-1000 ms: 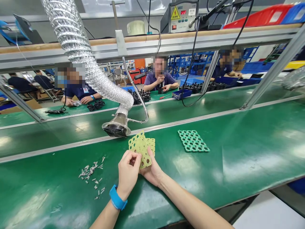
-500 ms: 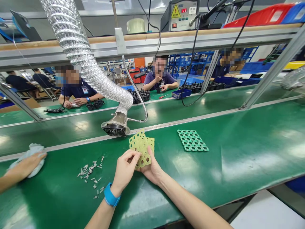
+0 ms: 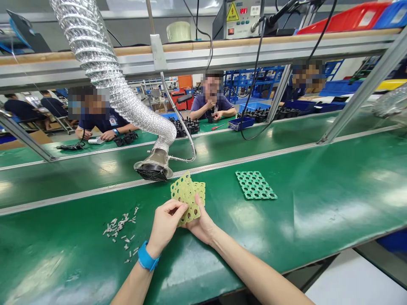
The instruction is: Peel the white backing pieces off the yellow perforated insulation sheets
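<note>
Both my hands hold a yellow-green perforated sheet [image 3: 187, 192] with round holes, tilted up above the green table top [image 3: 302, 212]. My left hand [image 3: 165, 226], with a blue wristband, pinches the sheet's lower left edge. My right hand [image 3: 202, 226] grips its lower right side, thumb on the front. A second, darker green perforated sheet [image 3: 255, 185] lies flat on the table to the right, apart from both hands.
Several small white bits [image 3: 121, 231] lie scattered at the left. A silver flexible duct ends in a fan hood [image 3: 153, 168] just behind the sheet. Beyond a second belt, three other people sit working. A shelf above carries a soldering station [image 3: 240, 17].
Another person's hand with a pale cloth, at the far left half a second ago, has gone from view. My hands and the sheet have barely shifted.
</note>
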A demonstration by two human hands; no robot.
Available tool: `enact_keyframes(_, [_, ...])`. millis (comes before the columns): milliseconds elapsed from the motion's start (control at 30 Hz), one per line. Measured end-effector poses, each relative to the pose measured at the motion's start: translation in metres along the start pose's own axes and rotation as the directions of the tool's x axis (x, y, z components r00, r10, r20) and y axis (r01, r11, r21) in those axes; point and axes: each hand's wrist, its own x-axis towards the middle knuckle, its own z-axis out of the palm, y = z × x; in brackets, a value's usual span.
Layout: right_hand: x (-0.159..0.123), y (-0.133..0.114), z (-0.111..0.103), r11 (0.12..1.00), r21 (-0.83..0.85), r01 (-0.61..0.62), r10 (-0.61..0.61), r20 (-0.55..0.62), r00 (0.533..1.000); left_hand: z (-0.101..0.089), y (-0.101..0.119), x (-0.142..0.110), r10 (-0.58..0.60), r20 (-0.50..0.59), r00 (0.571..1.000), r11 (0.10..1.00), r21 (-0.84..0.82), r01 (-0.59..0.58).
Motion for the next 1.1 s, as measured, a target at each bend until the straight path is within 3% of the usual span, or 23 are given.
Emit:
enact_keyframes(400, [0.002,0.002,-0.001,1.000,0.009,-0.029,0.030,-0.043,0.999,-0.003,-0.003,0.002,-0.152,0.052,0.987,0.986,-0.061,0.155])
enact_keyframes(633, [0.006,0.002,-0.004,0.999,0.034,-0.029,0.030,-0.047,0.998,-0.001,-0.002,0.004,-0.158,0.043,0.986,0.985,-0.068,0.161])
enact_keyframes(767, [0.005,0.002,-0.006,0.997,0.077,-0.006,0.010,-0.050,0.999,-0.006,-0.005,0.001,-0.073,-0.020,0.997,0.997,-0.037,0.072])
enact_keyframes(833, [0.004,0.001,-0.007,0.997,0.077,-0.010,0.013,-0.036,0.999,-0.023,-0.013,-0.002,-0.007,-0.048,0.999,0.997,0.079,0.011])
enact_keyframes(900, [0.002,0.000,-0.007,0.997,0.065,-0.032,0.033,-0.008,0.999,-0.052,-0.026,-0.005,0.049,-0.065,0.997,0.944,0.329,-0.025])
enact_keyframes(1000, [-0.001,0.002,-0.005,0.998,0.043,-0.049,0.049,0.009,0.999,-0.110,-0.050,-0.012,0.099,-0.146,0.984,0.664,0.747,0.044])
enact_keyframes(1100, [-0.003,0.005,-0.001,0.998,0.026,-0.053,0.053,0.012,0.999,-0.152,-0.070,-0.017,0.085,-0.205,0.975,0.579,0.806,0.119])
